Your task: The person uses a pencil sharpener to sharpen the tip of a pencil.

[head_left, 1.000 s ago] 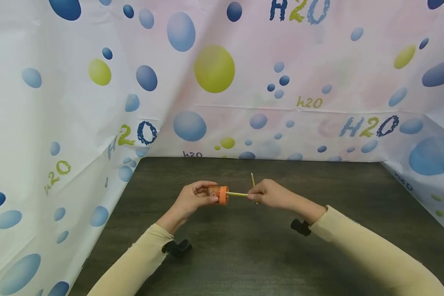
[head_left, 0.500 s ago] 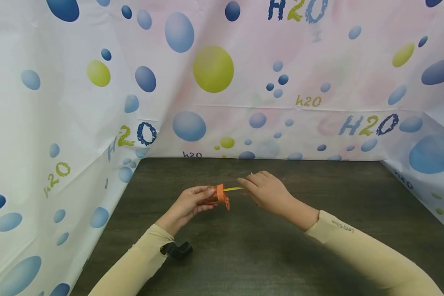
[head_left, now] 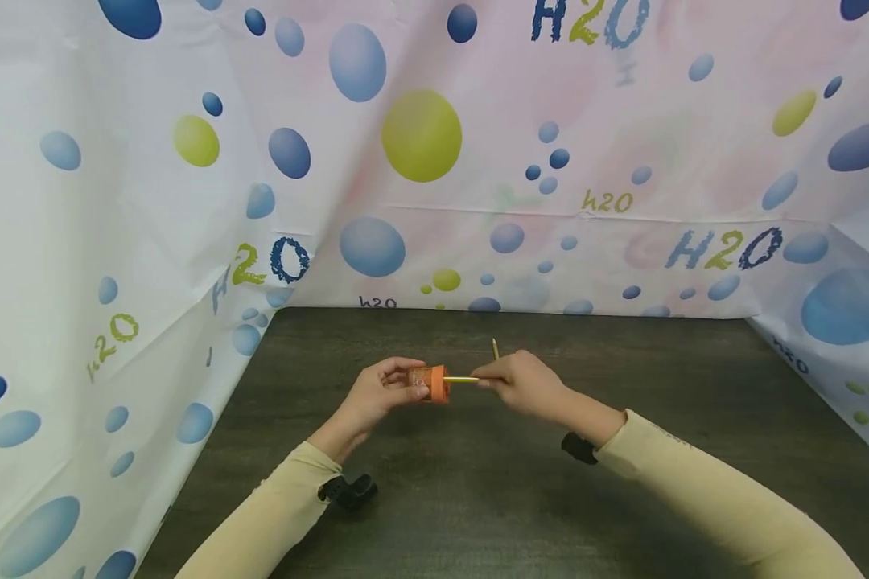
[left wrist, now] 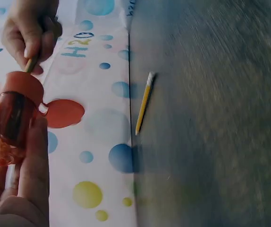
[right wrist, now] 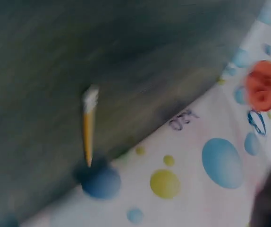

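Observation:
My left hand (head_left: pixel 369 398) holds an orange pencil sharpener (head_left: pixel 438 384) with a see-through body, fingers on one side and thumb on the other. Its round orange flap (left wrist: pixel 65 113) hangs open at the side in the left wrist view. From the right, my right hand (head_left: pixel 525 386) pinches a yellow pencil (head_left: pixel 462 379) whose far end sits inside the sharpener. Dark contents show through the sharpener's body (left wrist: pixel 13 118). Beyond the right hand a second pencil (right wrist: pixel 88 130), yellow with a pale end, lies on the table, partly hidden by that hand in the head view.
The dark wooden table (head_left: pixel 463 498) reaches back to a white sheet (head_left: pixel 478 104) printed with blue and green bubbles, which also stands along both sides. Black wrist cameras (head_left: pixel 349 490) are strapped at both cuffs.
Half a second ago the right hand was rolled over the pencil, back up; now it has turned back and sits lower. The sharpener has rotated in the left hand, and the second pencil shows again.

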The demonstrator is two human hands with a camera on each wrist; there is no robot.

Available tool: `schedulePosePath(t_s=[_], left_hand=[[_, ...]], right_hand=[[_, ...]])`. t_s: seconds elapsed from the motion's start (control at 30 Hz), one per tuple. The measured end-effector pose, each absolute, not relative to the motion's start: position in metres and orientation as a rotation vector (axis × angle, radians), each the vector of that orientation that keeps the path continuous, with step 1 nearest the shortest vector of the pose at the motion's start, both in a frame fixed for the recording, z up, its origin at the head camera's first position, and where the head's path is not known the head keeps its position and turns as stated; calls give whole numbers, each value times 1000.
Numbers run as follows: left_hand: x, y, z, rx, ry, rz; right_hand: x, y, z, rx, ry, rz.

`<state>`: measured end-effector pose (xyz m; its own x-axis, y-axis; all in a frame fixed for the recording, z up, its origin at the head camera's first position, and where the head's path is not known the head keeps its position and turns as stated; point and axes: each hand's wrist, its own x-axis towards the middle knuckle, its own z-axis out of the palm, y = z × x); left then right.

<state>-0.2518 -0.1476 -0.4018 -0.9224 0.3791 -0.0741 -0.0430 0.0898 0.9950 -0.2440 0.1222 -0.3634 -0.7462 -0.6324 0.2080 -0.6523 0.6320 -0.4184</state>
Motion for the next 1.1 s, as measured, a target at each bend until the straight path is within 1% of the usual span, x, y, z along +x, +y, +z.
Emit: schedulePosePath(t_s=[0.1,0.17,0.2,0.27,0.37,0.43,0.5,0.63,0.77,0.87,0.93,1.03,1.1], left_hand=[[-251,-146,-401,355,2138,1860],[-251,-145,-400,321,2159,1849],[-251,-144,-400,288,2161,1845],[-252,-143,-400,224,2132,1850],[-254,-145,-401,153,2008,1894],[-254,-147,-401,132,1903,1930],[-255,-149,-401,123,1797,1969],[-254,-151,-401,110,1646,1999],[-253,-149,-401,154,1696,1969],[-252,-147,-402,196,1858,1930],[-252,-145,-403,225,1983,1893],[-252,-144,-403,271,2095,1861],[-252,-144,-402,314,2152,1834]], right_hand=[[-255,126,-354,939,-3096,1340],[-262,129,-351,878,-3173,1512],[-263,129,-351,875,-3192,1503],[-263,128,-353,951,-3167,1252],[-257,125,-358,1146,-2861,569],[-254,123,-363,1166,-2528,169],[-252,123,-369,1144,-2208,-70],[-252,124,-380,1164,-1912,-217],[-249,126,-383,1179,-1940,-231],[-245,125,-380,1198,-2180,-104],[-244,125,-375,1211,-2421,101],[-249,123,-364,1185,-2845,646],[-254,123,-358,1068,-3074,1103]])
